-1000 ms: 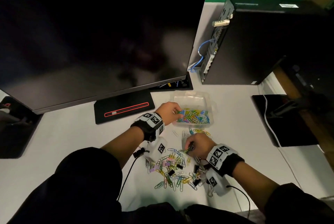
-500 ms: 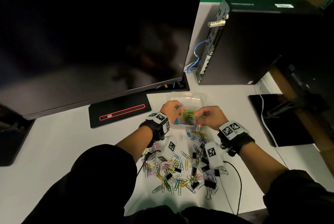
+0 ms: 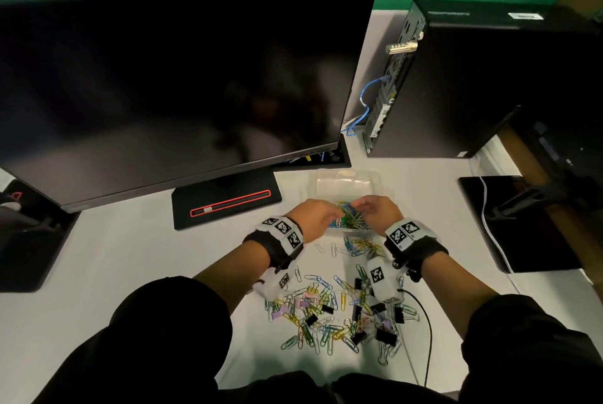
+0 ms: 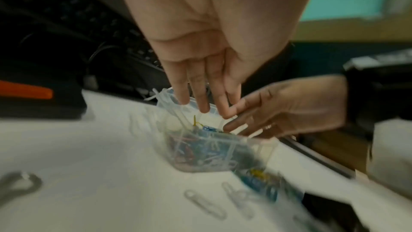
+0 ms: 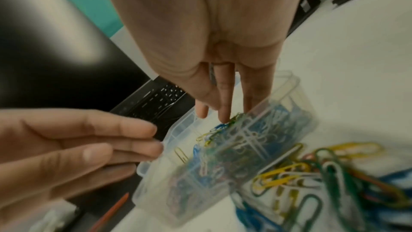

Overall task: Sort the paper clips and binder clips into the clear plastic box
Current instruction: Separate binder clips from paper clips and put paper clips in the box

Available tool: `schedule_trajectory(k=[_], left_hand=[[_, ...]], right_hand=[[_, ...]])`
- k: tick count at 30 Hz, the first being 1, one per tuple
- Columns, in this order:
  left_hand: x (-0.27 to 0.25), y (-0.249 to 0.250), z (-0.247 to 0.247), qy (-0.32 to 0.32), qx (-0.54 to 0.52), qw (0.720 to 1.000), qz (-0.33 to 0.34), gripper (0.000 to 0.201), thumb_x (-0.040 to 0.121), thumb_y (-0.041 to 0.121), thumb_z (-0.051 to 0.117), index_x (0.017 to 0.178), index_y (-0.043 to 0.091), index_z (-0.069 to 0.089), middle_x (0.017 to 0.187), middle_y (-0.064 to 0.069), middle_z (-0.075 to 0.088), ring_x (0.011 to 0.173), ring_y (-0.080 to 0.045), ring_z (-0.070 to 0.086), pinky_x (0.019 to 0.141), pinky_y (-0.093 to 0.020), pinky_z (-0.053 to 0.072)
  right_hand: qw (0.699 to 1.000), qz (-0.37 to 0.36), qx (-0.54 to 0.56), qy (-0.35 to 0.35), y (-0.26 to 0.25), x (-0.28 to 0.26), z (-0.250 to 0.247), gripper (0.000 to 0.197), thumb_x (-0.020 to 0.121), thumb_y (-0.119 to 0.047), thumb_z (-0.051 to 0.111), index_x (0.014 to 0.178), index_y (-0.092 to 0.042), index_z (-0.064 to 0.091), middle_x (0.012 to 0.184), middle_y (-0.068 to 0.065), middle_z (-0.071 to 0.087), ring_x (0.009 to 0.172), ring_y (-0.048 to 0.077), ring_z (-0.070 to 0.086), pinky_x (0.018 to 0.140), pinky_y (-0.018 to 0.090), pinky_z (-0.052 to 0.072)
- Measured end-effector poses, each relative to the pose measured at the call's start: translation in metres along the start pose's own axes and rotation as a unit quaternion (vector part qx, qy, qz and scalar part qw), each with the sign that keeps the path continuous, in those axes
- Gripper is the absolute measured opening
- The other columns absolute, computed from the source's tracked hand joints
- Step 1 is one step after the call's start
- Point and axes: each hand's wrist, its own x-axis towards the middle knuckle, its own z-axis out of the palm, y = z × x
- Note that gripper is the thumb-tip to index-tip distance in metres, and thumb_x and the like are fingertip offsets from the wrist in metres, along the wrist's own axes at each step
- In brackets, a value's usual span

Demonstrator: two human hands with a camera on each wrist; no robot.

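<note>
The clear plastic box (image 3: 346, 179) stands on the white desk, part filled with coloured paper clips (image 3: 349, 220). Both hands hover over its near half, fingertips almost meeting. In the left wrist view my left hand (image 4: 205, 108) points straight fingers down into the box (image 4: 214, 151) and holds nothing. My right hand (image 5: 223, 112) also has straight fingers, and its tips touch the clips in the box (image 5: 225, 149). A loose pile of paper clips (image 3: 321, 312) with black binder clips (image 3: 385, 335) lies nearer to me, between my forearms.
A large dark monitor (image 3: 169, 83) on a black base (image 3: 228, 204) stands behind and to the left of the box. A black computer tower (image 3: 473, 83) is at the back right, a black pad with a white cable (image 3: 522, 224) to the right.
My right hand left the loose pile and came up to the box beside the left hand. Half a second ago it was pinched; now its fingers are straight. The left hand stayed at the box.
</note>
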Motion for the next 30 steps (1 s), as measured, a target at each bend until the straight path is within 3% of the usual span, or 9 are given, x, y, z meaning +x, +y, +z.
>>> schedule_trajectory(k=[4, 12, 16, 18, 20, 23, 25, 27, 30], left_hand=[[-0.004, -0.009, 0.009, -0.057, 0.085, 0.995, -0.007, 0.040, 0.090, -0.003, 0.039, 0.120, 0.013, 0.061, 0.133, -0.010, 0.053, 0.125, -0.026, 0.047, 0.109, -0.036, 0.035], [-0.021, -0.030, 0.014, -0.021, 0.077, 0.997, -0.005, 0.040, 0.088, -0.002, 0.040, 0.120, 0.013, 0.059, 0.132, -0.007, 0.051, 0.124, -0.024, 0.045, 0.109, -0.035, 0.035], [-0.038, -0.032, 0.016, 0.058, 0.055, 0.995, 0.065, 0.029, 0.090, 0.006, 0.046, 0.112, 0.011, 0.064, 0.120, -0.008, 0.052, 0.116, -0.021, 0.045, 0.102, -0.027, 0.035], [-0.044, -0.031, 0.019, 0.056, 0.053, 0.995, 0.070, 0.028, 0.090, 0.009, 0.047, 0.112, 0.012, 0.064, 0.118, -0.007, 0.052, 0.113, -0.020, 0.049, 0.098, -0.025, 0.036], [-0.046, -0.028, 0.027, 0.031, 0.062, 0.996, 0.056, 0.029, 0.091, 0.009, 0.047, 0.115, 0.012, 0.062, 0.121, -0.007, 0.051, 0.112, -0.021, 0.051, 0.097, -0.027, 0.039], [-0.041, -0.021, 0.039, -0.012, 0.072, 0.996, 0.058, 0.035, 0.091, 0.007, 0.045, 0.124, 0.011, 0.057, 0.133, -0.008, 0.047, 0.122, -0.023, 0.047, 0.106, -0.030, 0.036], [-0.035, -0.016, 0.047, -0.046, 0.103, 0.992, 0.061, 0.042, 0.093, 0.008, 0.043, 0.134, 0.011, 0.047, 0.146, -0.008, 0.037, 0.135, -0.023, 0.034, 0.113, -0.029, 0.026], [-0.030, -0.014, 0.054, -0.078, 0.139, 0.986, 0.051, 0.049, 0.094, 0.010, 0.042, 0.142, 0.012, 0.035, 0.154, -0.008, 0.024, 0.142, -0.023, 0.022, 0.117, -0.030, 0.018], [-0.027, -0.015, 0.062, -0.082, 0.147, 0.985, 0.040, 0.048, 0.093, 0.008, 0.043, 0.141, 0.010, 0.036, 0.150, -0.009, 0.028, 0.140, -0.026, 0.023, 0.117, -0.035, 0.024]], right_hand=[[0.989, -0.043, -0.139, -0.042, 0.005, -0.008, 0.006, 0.034, 0.085, 0.003, 0.046, 0.104, -0.015, 0.068, 0.117, 0.005, 0.065, 0.108, 0.023, 0.060, 0.095, 0.024, 0.041], [0.983, -0.083, -0.143, -0.085, -0.002, -0.013, 0.021, 0.035, 0.086, 0.002, 0.047, 0.105, -0.019, 0.068, 0.122, 0.004, 0.062, 0.112, 0.023, 0.057, 0.101, 0.026, 0.041], [0.988, -0.116, -0.094, 0.026, -0.008, -0.025, 0.013, 0.027, 0.077, 0.006, 0.056, 0.088, -0.015, 0.069, 0.101, 0.004, 0.057, 0.090, 0.019, 0.055, 0.079, 0.022, 0.042], [0.987, -0.113, -0.084, 0.081, -0.005, -0.032, 0.005, 0.023, 0.075, 0.006, 0.057, 0.073, -0.016, 0.064, 0.092, 0.006, 0.054, 0.080, 0.018, 0.051, 0.072, 0.024, 0.040], [0.985, -0.074, -0.086, 0.130, 0.007, -0.036, -0.003, 0.020, 0.073, 0.008, 0.057, 0.070, -0.012, 0.059, 0.090, 0.014, 0.053, 0.076, 0.023, 0.050, 0.069, 0.023, 0.035], [0.986, 0.034, -0.097, 0.128, 0.032, -0.038, -0.003, 0.013, 0.073, 0.003, 0.059, 0.085, -0.003, 0.062, 0.098, 0.017, 0.052, 0.088, 0.035, 0.057, 0.073, 0.027, 0.040], [0.985, 0.093, -0.124, 0.077, 0.044, -0.038, 0.002, 0.025, 0.076, -0.012, 0.065, 0.100, -0.007, 0.063, 0.110, 0.019, 0.054, 0.101, 0.035, 0.056, 0.086, 0.033, 0.046], [0.981, 0.094, -0.160, 0.055, 0.046, -0.040, 0.009, 0.035, 0.077, -0.023, 0.066, 0.110, -0.010, 0.061, 0.116, 0.019, 0.053, 0.108, 0.035, 0.053, 0.095, 0.037, 0.045], [0.980, 0.044, -0.187, 0.053, 0.041, -0.047, 0.020, 0.037, 0.080, -0.022, 0.061, 0.113, -0.004, 0.058, 0.114, 0.021, 0.050, 0.108, 0.036, 0.050, 0.092, 0.036, 0.042]])
